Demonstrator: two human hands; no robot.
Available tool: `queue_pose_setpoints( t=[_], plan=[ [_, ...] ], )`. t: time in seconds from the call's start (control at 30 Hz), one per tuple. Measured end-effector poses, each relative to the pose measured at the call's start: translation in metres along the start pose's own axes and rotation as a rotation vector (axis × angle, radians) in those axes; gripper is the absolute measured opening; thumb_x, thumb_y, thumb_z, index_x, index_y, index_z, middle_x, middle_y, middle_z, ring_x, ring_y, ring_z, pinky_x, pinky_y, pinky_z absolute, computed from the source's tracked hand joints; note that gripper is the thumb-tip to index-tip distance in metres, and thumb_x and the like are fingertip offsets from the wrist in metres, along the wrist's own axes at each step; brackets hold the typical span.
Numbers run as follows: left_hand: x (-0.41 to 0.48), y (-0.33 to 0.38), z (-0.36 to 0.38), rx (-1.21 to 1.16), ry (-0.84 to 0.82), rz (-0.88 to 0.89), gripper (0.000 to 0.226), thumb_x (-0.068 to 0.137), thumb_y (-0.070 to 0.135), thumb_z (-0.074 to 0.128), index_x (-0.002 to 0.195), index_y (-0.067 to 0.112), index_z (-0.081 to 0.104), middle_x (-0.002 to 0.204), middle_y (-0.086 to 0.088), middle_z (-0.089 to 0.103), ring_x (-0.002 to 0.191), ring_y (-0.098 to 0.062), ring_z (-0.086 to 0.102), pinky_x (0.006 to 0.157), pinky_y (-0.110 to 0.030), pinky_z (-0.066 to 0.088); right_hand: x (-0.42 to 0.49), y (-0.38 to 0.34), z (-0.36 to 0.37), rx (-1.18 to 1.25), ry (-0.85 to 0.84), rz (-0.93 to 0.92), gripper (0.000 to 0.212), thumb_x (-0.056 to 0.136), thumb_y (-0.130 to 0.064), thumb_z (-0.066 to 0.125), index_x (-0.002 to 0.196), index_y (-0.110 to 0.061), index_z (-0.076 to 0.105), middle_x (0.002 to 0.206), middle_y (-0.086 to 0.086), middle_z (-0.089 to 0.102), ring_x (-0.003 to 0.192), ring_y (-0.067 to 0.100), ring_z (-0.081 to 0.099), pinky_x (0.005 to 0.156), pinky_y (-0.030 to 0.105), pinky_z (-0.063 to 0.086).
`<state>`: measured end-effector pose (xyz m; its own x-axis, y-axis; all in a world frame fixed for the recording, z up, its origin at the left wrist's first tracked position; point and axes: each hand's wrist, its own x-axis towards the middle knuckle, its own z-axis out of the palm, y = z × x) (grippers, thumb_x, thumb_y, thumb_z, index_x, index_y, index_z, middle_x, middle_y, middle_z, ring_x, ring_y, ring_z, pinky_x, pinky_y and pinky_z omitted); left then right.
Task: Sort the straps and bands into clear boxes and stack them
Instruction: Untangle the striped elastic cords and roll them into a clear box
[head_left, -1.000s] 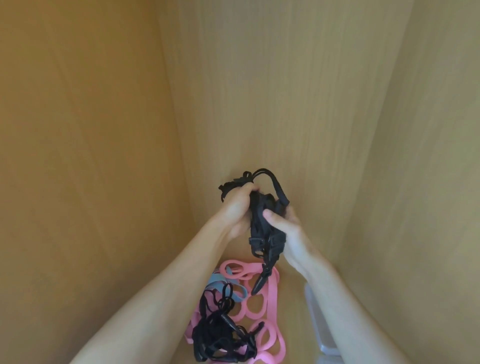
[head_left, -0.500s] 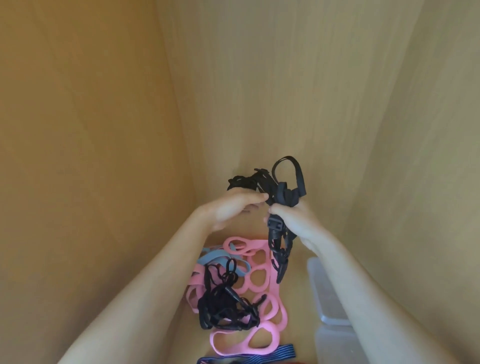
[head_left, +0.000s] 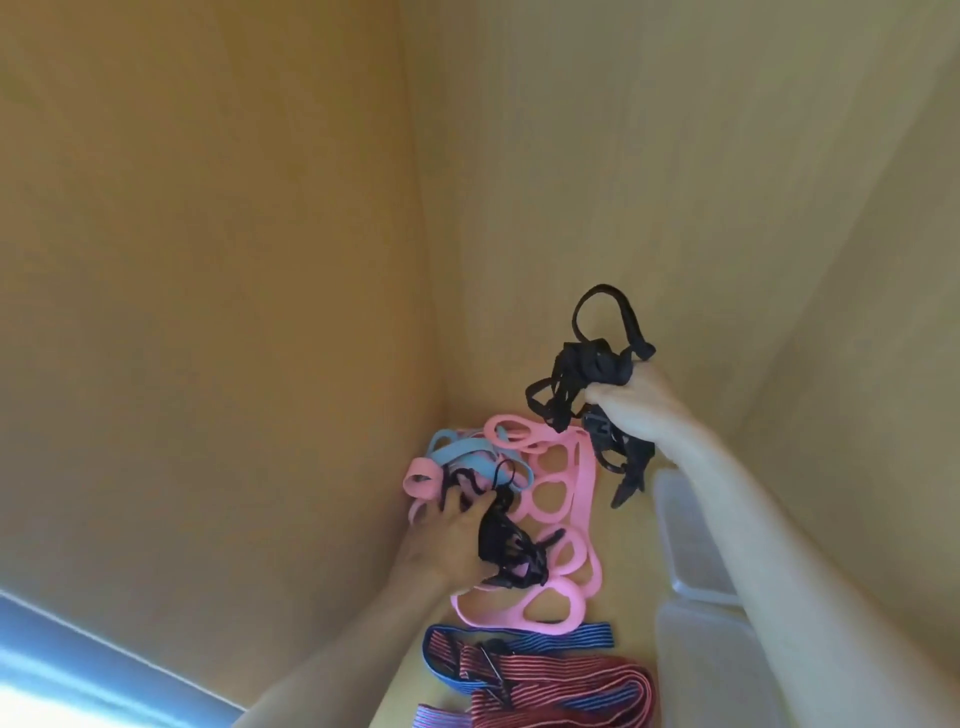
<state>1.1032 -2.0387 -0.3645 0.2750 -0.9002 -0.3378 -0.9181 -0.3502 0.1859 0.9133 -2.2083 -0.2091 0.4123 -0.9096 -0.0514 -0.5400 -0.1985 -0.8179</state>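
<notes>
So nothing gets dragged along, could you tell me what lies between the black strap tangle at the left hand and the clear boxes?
The head view shows the pink looped band between the black strap tangle and the clear boxes, then bare wood.

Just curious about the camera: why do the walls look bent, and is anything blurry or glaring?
Head view: the wide lens bows the walls; the left hand and black tangle look blurred; the black straps in the right hand look sharper; the bottom-left corner glares blue-white.
</notes>
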Motion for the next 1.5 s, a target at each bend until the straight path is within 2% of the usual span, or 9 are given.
queue_pose_setpoints(
  t=[0.2, 0.3, 0.47, 0.67, 0.77, 0.97, 1.2, 1.37, 1.5],
  plan=[
    [0.006, -0.002, -0.009, -0.087, 0.127, -0.014, 0.085, 0.087, 0.029, 0.059, 0.157, 0.03, 0.013, 0.142, -0.005, 0.053, 0.12, -0.037, 0.055, 0.09, -0.044, 0.048, -0.002, 0.008, 0.008, -0.03, 0.008, -0.016, 0.021, 0.076, -0.026, 0.061, 0.065, -0.01, 0.051, 0.057, -0.002, 0.047, 0.057, 0.018, 0.046, 0.06, 0.031, 0.038],
    [0.011, 0.0, -0.04, -0.138, 0.236, -0.005, 0.053, 0.089, 0.035, 0.059, 0.14, 0.027, 0.043, 0.124, -0.002, 0.065, 0.113, -0.03, 0.06, 0.078, -0.036, 0.048, -0.004, 0.013, 0.005, -0.133, -0.041, 0.002, 0.02, 0.077, -0.031, 0.061, 0.064, -0.021, 0.051, 0.056, -0.004, 0.047, 0.055, 0.016, 0.046, 0.056, 0.029, 0.035],
    [0.013, 0.011, -0.103, -0.038, 0.428, 0.041, 0.024, 0.096, 0.042, 0.057, 0.114, 0.027, 0.064, 0.107, -0.004, 0.072, 0.096, -0.032, 0.068, 0.069, -0.034, 0.046, -0.004, 0.016, -0.003, -0.172, -0.088, 0.027, 0.03, 0.078, -0.035, 0.062, 0.083, -0.006, 0.061, 0.067, -0.002, 0.055, 0.062, 0.016, 0.051, 0.06, 0.03, 0.038],
    [0.006, 0.017, -0.168, 0.057, 0.494, 0.058, 0.02, 0.1, 0.024, 0.05, 0.115, 0.024, 0.064, 0.105, -0.006, 0.071, 0.092, -0.032, 0.067, 0.068, -0.035, 0.048, -0.004, 0.012, -0.008, -0.145, -0.019, 0.005, 0.031, 0.082, -0.034, 0.061, 0.079, -0.003, 0.057, 0.062, -0.003, 0.051, 0.057, 0.015, 0.048, 0.059, 0.029, 0.036],
    [0.0, 0.021, -0.194, -0.066, 0.508, 0.069, 0.037, 0.09, 0.005, 0.051, 0.116, 0.027, 0.067, 0.112, -0.004, 0.069, 0.099, -0.031, 0.064, 0.076, -0.041, 0.055, -0.004, 0.01, -0.009, -0.092, 0.042, 0.012, 0.032, 0.081, -0.034, 0.063, 0.076, -0.003, 0.056, 0.054, -0.007, 0.048, 0.05, 0.012, 0.045, 0.055, 0.027, 0.036],
    [-0.005, 0.029, -0.228, -0.191, 0.652, 0.156, 0.043, 0.084, -0.003, 0.057, 0.115, 0.027, 0.063, 0.125, 0.001, 0.06, 0.116, -0.024, 0.055, 0.09, -0.042, 0.052, -0.004, 0.003, -0.013, 0.065, 0.111, -0.002, 0.034, 0.078, -0.038, 0.065, 0.086, -0.005, 0.066, 0.067, -0.002, 0.062, 0.066, 0.018, 0.058, 0.063, 0.028, 0.044],
    [-0.01, 0.045, -0.265, -0.489, 0.718, 0.216, 0.041, 0.085, 0.002, 0.061, 0.114, 0.03, 0.051, 0.106, 0.007, 0.058, 0.087, -0.01, 0.059, 0.063, -0.026, 0.047, -0.009, -0.005, -0.019, 0.307, 0.114, 0.024, 0.027, 0.086, -0.032, 0.067, 0.093, -0.006, 0.069, 0.083, 0.012, 0.071, 0.074, 0.02, 0.061, 0.069, 0.029, 0.046],
    [-0.016, 0.066, -0.298, -0.746, 0.831, 0.269, 0.051, 0.081, -0.011, 0.053, 0.112, 0.029, 0.053, 0.104, 0.009, 0.056, 0.089, -0.011, 0.058, 0.061, -0.018, 0.042, -0.014, -0.012, -0.024, 0.427, 0.167, 0.026, 0.026, 0.087, -0.035, 0.068, 0.091, -0.009, 0.069, 0.081, 0.011, 0.069, 0.075, 0.018, 0.062, 0.067, 0.028, 0.044],
    [-0.026, 0.074, -0.324, -0.468, 0.99, 0.357, 0.055, 0.076, -0.013, 0.056, 0.118, 0.022, 0.054, 0.112, 0.003, 0.054, 0.106, -0.014, 0.049, 0.081, -0.026, 0.045, -0.016, -0.018, -0.03, 0.531, 0.198, 0.02, 0.015, 0.085, -0.03, 0.071, 0.085, -0.015, 0.072, 0.084, 0.003, 0.073, 0.074, 0.015, 0.065, 0.065, 0.029, 0.045]
  ],
)
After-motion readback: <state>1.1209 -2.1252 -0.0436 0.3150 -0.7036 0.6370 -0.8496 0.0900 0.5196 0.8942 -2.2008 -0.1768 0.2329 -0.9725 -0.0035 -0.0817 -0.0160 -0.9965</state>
